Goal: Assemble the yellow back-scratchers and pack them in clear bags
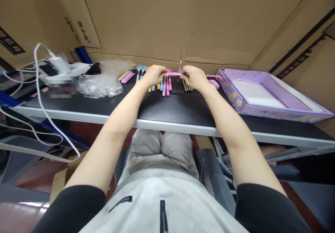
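Observation:
My left hand (pixel 154 75) and my right hand (pixel 195 77) are both closed on one pink-handled utensil (pixel 173 74), held level between them just above the black tabletop (pixel 170 107). Under and behind the hands lies a row of pastel utensils (pixel 164 86) with pink, blue and yellow handles. Blue and pink forks (pixel 141 69) lie to the left of my left hand. A few dark brown sticks (pixel 186 86) rest below my right hand.
A purple tray-like box (pixel 264 97) sits at the right. Clear plastic bags (pixel 104 81) lie at the left, beside a phone (pixel 92 69), a white charger (pixel 59 65) and trailing white cables (pixel 42 100). Cardboard walls (pixel 183 20) close the back.

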